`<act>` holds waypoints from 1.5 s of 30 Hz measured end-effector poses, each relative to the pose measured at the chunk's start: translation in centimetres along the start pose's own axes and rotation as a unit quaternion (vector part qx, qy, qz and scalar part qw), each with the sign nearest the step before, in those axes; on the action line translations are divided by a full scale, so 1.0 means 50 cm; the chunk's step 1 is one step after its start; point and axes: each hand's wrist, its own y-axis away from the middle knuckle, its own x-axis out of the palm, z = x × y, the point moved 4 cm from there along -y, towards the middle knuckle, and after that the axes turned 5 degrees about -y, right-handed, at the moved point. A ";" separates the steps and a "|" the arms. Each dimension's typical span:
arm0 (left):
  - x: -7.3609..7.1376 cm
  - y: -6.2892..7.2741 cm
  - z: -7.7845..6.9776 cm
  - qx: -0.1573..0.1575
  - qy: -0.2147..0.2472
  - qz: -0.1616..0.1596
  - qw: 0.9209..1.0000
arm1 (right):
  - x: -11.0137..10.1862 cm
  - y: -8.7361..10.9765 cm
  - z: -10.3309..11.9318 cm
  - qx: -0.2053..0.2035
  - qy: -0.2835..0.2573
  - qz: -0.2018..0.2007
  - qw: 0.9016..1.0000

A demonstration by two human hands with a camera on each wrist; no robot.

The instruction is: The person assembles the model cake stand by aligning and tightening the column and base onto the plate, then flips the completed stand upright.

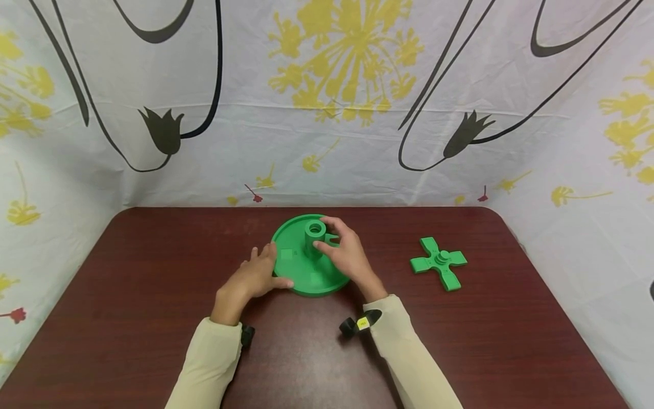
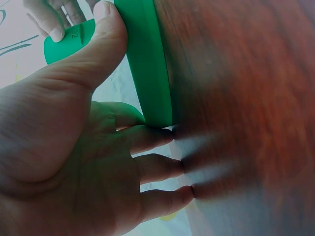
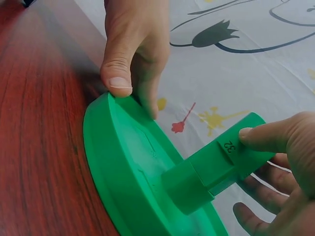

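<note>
A round green tray-like base (image 1: 304, 279) with a raised rim lies on the table. From its middle rises a green hollow cylinder (image 3: 206, 169), marked "32" on its side in the right wrist view. My right hand (image 1: 349, 255) holds the cylinder near its top, the thumb on its side. Beside the cylinder, a small green side piece (image 1: 332, 238) shows partly behind the fingers. My left hand (image 1: 254, 276) grips the base at its left rim, the thumb on the near edge. In the left wrist view, the other fingertips of that hand (image 2: 183, 194) touch the tabletop.
Right of the base, a green four-armed cross piece (image 1: 449, 278) lies on the dark wooden table (image 1: 153, 295), a round stub at its centre. Behind the table and at both sides hangs a white cloth (image 1: 327, 176) with printed flowers.
</note>
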 end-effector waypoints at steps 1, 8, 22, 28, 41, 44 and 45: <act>0.000 0.000 0.001 0.000 0.000 0.000 1.000 | 0.001 0.000 0.000 0.001 0.002 0.000 1.000; 0.001 -0.001 0.002 -0.002 -0.001 0.001 1.000 | 0.002 0.000 0.000 0.017 -0.013 0.041 0.999; 0.000 0.000 -0.002 -0.006 -0.001 0.004 1.000 | 0.007 0.001 0.000 0.006 -0.004 0.001 1.000; 0.001 0.000 -0.001 -0.005 0.001 0.005 1.000 | 0.013 0.002 -0.003 0.007 0.007 -0.010 1.000; 0.001 0.000 0.000 -0.004 0.003 0.003 1.000 | 0.003 0.001 0.001 -0.005 -0.029 0.039 0.999; 0.001 0.000 0.000 -0.005 0.003 0.003 1.000 | 0.005 0.001 -0.002 -0.003 -0.024 0.028 0.999; 0.001 0.000 0.000 -0.005 0.003 0.003 1.000 | 0.006 0.001 -0.003 -0.002 -0.021 0.024 0.999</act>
